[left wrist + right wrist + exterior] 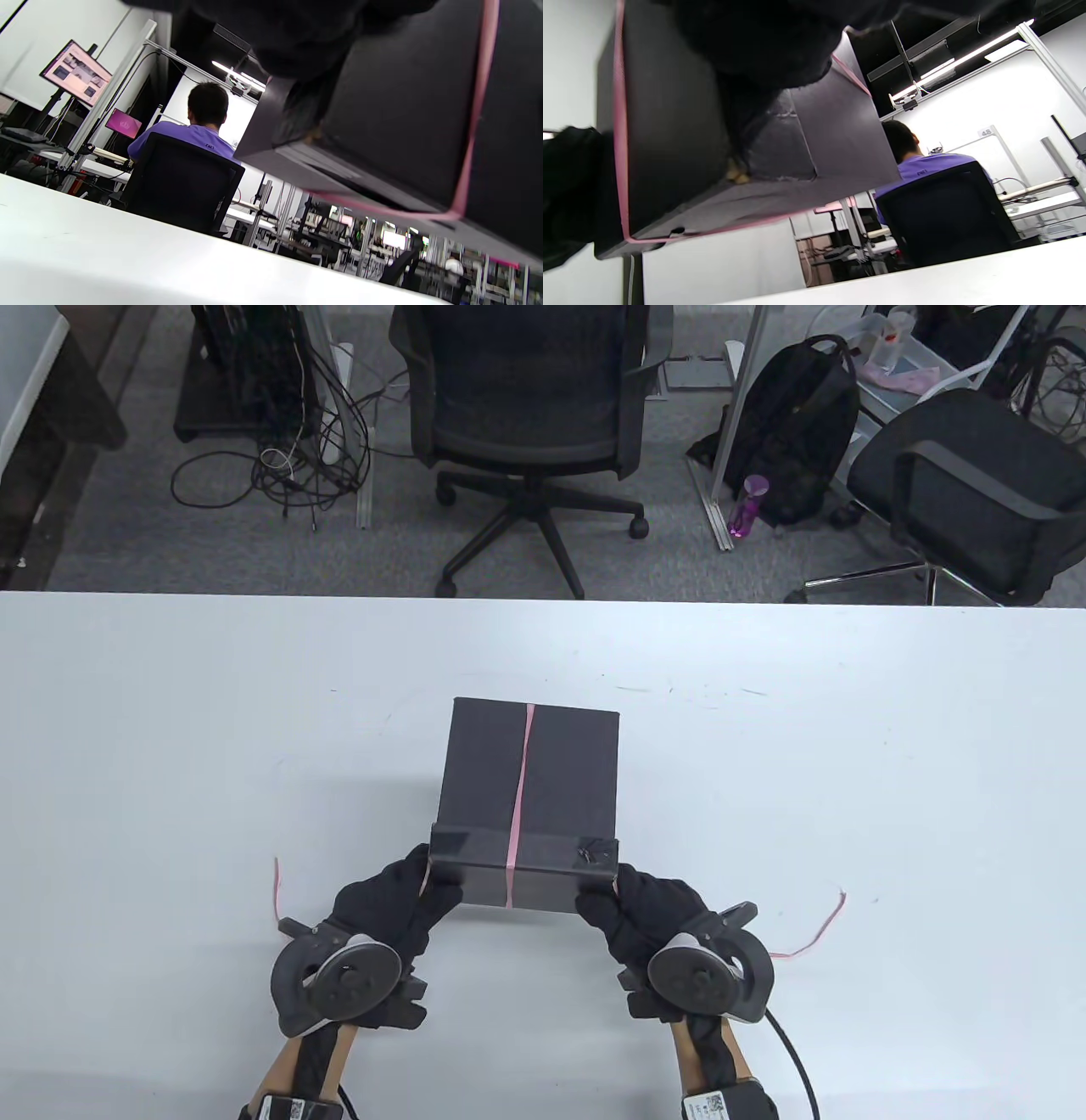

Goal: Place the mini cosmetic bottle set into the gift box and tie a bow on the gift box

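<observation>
A closed black gift box point(560, 772) sits mid-table with its near end raised off the white table point(170, 746). A thin pink ribbon point(519, 789) runs lengthwise over its top and down the near face. My left hand point(399, 899) grips the near left corner and my right hand point(632, 903) the near right corner. The ribbon's loose ends trail on the table at the left point(277, 886) and right point(819, 929). The left wrist view shows the box point(407, 118) from below with the ribbon point(475, 106). The right wrist view shows the box point(670, 127) and ribbon point(619, 106) too. The bottles are hidden.
Beyond the table's far edge stand two office chairs point(526, 398) point(976, 475), a black backpack point(797, 432) and a purple bottle point(747, 504) on the floor. A person in a purple shirt point(186, 135) sits at another desk.
</observation>
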The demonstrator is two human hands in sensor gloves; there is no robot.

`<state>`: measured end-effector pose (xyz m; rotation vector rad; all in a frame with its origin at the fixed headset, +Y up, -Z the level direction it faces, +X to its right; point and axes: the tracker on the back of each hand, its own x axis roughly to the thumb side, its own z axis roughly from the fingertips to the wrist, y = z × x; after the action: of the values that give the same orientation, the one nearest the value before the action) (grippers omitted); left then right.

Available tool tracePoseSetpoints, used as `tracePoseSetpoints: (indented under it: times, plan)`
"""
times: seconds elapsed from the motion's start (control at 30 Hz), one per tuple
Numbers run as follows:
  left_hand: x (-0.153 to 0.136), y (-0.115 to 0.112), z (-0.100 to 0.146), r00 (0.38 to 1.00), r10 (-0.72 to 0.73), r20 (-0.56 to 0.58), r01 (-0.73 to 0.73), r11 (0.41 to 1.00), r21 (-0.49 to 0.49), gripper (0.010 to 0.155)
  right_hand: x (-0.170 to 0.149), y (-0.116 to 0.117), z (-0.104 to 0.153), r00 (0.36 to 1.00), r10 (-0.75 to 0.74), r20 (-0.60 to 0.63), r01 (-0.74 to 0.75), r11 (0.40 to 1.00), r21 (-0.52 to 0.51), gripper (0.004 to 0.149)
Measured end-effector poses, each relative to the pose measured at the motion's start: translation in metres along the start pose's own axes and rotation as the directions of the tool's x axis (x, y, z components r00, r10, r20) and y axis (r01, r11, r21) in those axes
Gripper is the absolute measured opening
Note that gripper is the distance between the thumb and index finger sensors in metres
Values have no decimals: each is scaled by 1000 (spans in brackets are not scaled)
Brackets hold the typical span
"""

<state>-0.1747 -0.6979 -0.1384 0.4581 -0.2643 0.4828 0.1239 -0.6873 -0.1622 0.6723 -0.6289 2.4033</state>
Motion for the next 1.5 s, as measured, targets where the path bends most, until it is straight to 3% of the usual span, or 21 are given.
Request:
tracePoseSetpoints:
  times: [0.13, 0.3, 0.5, 0.6, 0.77, 0.83, 0.93, 1.07, 1.13, 1.3, 1.5]
  plan:
    - [-1, 2, -1, 995, 90, -39, -90, 996, -12, 59, 2, -4, -1, 995, -98, -25, 97, 995, -37, 60]
    - [-6, 0, -3, 981, 184, -55, -186, 982, -29, 58, 4, -8, -2, 994, -103, -35, 100, 992, -71, 58]
    - [-7, 3, -3, 946, 298, -129, -301, 954, -1, 54, -4, -4, 0, 965, -208, -159, 196, 977, -87, 56]
    - [-10, 2, -3, 898, 381, -222, -392, 920, -8, 54, -9, -2, -1, 908, -326, -263, 322, 945, -62, 55]
    - [-17, -7, -3, 774, 477, -416, -549, 833, -67, 52, -21, 2, 2, 726, -474, -497, 540, 842, -14, 54]
    - [-19, -12, -2, 728, 489, -480, -597, 796, -95, 53, -26, 4, 3, 671, -475, -569, 587, 810, 16, 54]
    - [-22, -19, -3, 697, 455, -554, -629, 760, -166, 53, -31, 10, 6, 638, -441, -632, 614, 786, 72, 54]
    - [-24, -25, -3, 725, 369, -582, -592, 766, -251, 54, -33, 15, 6, 669, -384, -637, 576, 809, 116, 53]
    - [-20, -25, -4, 726, 382, -571, -592, 770, -239, 53, -35, 14, 6, 685, -362, -632, 550, 826, 124, 53]
    - [-9, -25, -6, 846, 243, -475, -403, 874, -271, 54, -35, 14, 5, 728, -288, -622, 502, 842, 197, 54]
    - [-9, -29, -4, 832, 259, -491, -418, 874, -247, 54, -28, 14, 1, 809, -132, -572, 346, 894, 283, 56]
